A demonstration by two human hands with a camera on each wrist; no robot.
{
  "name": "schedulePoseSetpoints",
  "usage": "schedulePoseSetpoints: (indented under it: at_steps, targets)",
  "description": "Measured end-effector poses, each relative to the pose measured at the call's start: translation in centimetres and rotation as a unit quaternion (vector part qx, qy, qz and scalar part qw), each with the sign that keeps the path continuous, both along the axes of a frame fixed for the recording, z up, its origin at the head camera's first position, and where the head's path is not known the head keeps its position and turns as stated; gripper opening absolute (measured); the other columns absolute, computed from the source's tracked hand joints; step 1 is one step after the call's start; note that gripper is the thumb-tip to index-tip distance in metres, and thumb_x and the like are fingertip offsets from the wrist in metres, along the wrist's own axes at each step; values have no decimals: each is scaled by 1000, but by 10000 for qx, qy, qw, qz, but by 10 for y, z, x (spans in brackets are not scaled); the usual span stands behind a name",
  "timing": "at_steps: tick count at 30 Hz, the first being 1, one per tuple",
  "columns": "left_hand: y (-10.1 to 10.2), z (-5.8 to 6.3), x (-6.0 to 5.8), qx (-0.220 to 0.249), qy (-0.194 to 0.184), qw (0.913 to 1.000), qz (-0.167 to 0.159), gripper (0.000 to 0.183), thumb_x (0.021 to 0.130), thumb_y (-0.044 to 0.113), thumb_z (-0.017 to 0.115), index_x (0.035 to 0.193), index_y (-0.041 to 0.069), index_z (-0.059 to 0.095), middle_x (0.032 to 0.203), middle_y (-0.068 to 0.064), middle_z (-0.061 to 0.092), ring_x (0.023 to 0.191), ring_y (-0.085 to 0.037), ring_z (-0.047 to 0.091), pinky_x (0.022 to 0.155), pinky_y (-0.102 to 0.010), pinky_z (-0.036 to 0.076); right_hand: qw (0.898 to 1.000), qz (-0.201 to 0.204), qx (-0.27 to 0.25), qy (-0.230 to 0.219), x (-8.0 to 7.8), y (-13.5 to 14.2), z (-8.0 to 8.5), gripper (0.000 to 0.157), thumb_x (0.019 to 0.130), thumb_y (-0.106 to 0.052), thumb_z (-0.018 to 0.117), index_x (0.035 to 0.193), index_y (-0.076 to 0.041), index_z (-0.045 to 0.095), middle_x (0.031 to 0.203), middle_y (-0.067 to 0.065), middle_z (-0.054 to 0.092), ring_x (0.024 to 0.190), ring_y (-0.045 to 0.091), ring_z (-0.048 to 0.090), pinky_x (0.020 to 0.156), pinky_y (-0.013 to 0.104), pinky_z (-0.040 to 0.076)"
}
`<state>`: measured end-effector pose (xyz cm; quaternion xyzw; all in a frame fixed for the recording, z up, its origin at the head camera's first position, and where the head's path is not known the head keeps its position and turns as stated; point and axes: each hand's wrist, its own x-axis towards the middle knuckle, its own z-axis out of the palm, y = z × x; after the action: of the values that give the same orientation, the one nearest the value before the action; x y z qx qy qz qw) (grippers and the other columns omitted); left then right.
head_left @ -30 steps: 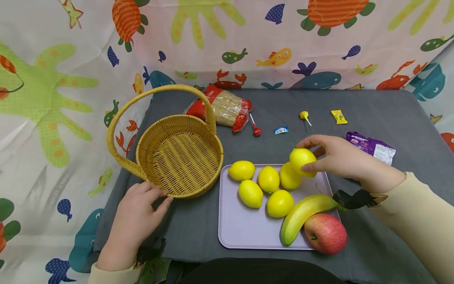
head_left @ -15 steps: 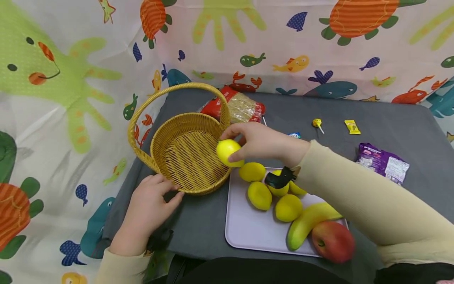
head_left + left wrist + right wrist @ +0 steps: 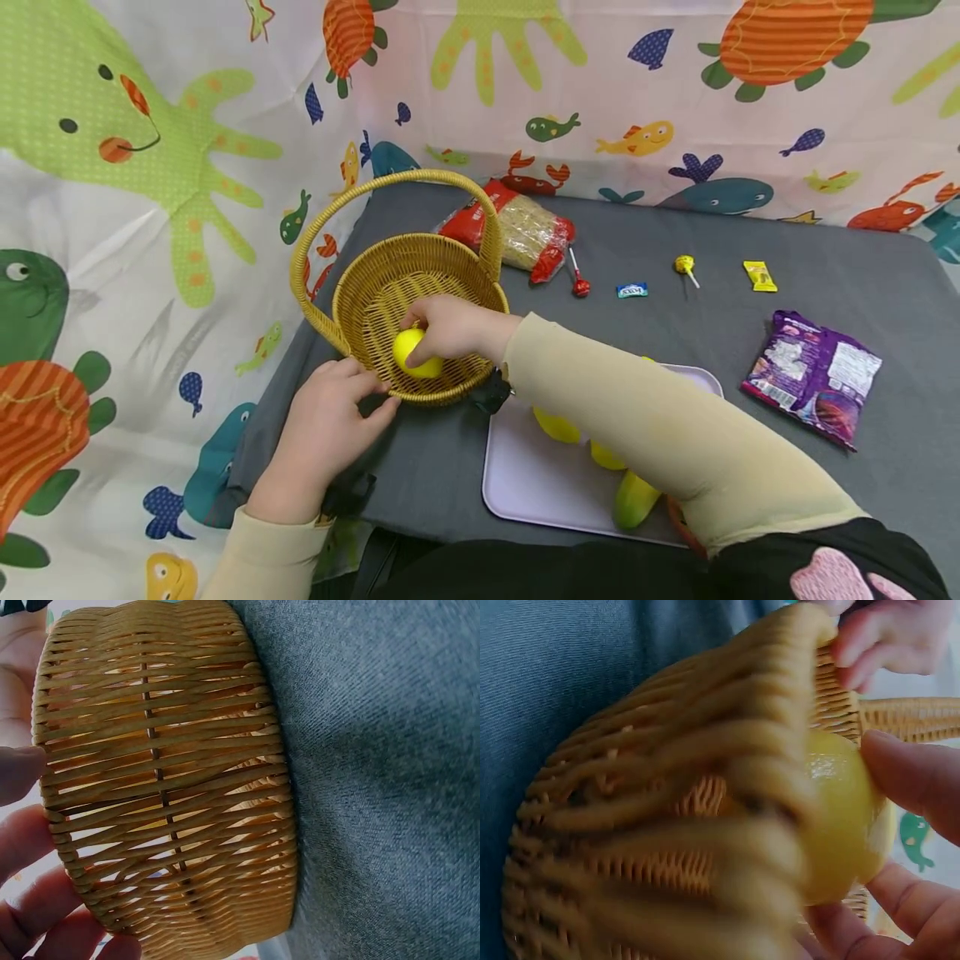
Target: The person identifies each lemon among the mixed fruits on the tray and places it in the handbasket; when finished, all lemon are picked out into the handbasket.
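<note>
Here: one lemon [image 3: 406, 345], grasped by the fingers of the right hand [image 3: 453, 327], inside the basket [image 3: 420, 250]; left hand [image 3: 330, 421], fingers pinching basket's near rim; tray [image 3: 528, 487], right.

1 yellow lemon [image 3: 403, 345] held within an upright wicker basket [image 3: 408, 257]

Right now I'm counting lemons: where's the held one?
Head view, left of centre: the right hand holds the lemon within the mouth of the basket.
</note>
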<state>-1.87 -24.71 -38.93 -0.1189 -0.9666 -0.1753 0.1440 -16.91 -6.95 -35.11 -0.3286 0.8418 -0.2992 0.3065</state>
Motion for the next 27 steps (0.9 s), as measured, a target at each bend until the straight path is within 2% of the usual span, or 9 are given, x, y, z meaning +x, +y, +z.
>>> schedulePoseSetpoints:
  at_steps: [9,16,19,22,27]
  targets:
    - [-1,-2,0,2,101,9999,-15,15,79,26,86,84,14,78,80,0,61,76,-19,53,68,-37,48,9984,286,471,131,10,-22,-17,46,84,-27,83,124,-15,63,112,-1,63,99,16,57,79,25,50]
    - [-1,-1,-1,-39,75,10000,-52,15,80,28,85,84,16,78,82,2,60,78,-19,53,70,-37,49,9985,289,459,92,10,-19,-19,61,85,-30,81,139,-13,59,125,2,63,108,16,57,92,29,48]
    - [-1,0,0,-25,24,10000,-11,16,80,29,85,84,15,78,82,3,60,78,-19,53,70,-37,48,9982,404,374,-232,8,-13,-10,67,87,-32,80,146,-14,53,138,5,60,122,18,55,102,33,46]
    - [0,1,0,-11,-5,10000,15,17,80,29,85,86,15,79,82,3,60,78,-19,54,70,-37,48,9977,409,144,-517,4,-2,6,67,88,-32,79,148,-18,52,145,6,57,132,19,51,107,36,44]
    - [0,-1,1,33,-15,10000,49,19,80,30,86,88,14,79,83,3,62,79,-19,54,71,-37,48,9956,338,-507,-716,2,31,44,58,89,-31,78,142,-21,56,138,1,59,130,22,53,102,38,48]
